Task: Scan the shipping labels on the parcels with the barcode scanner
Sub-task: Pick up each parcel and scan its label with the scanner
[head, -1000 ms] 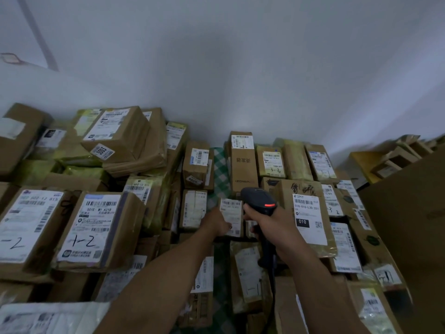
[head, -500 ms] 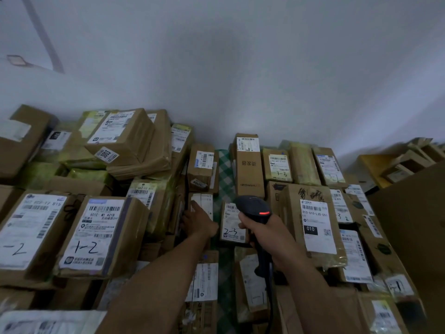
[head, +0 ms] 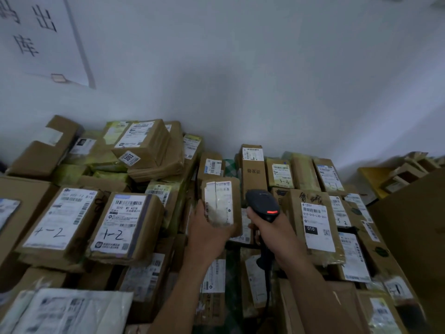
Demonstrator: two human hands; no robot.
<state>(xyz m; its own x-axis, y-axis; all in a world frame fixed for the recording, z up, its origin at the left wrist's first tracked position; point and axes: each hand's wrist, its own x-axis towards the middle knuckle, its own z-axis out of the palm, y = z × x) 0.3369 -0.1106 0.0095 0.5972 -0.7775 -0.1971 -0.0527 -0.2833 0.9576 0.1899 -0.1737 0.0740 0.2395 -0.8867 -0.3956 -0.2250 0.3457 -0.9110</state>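
- Parcels (head: 168,153) of brown cardboard, most bearing white shipping labels, lie heaped against a pale wall across the lower half of the frame.
- At centre, a person's left hand (head: 207,235) grips a small parcel (head: 222,203) from below and holds it clear of the heap, with the thumb on its left edge and the fingers curled behind it.
- The small parcel stands nearly upright. Its worn, creased label (head: 218,204) faces the camera, and the print is too blurred to read.
- Just right of it, the right hand (head: 269,227) is wrapped round the handle of a black barcode scanner (head: 262,204). The head sits level with the small parcel's label and close beside it.
- A red light (head: 272,212) glows on the back of the scanner head, and the cable (head: 266,297) drops to the bottom of the frame.
- Right of the scanner stands a box with a label marked "010" (head: 313,225).
- At left centre, a box marked "1-2" (head: 125,227) lies tilted on the heap.
- At upper left, a white sheet with handwritten characters (head: 41,37) hangs on the wall.
- At lower left lies a white plastic mailer (head: 67,309).
- At the right edge, flat brown cardboard (head: 409,213) leans in.
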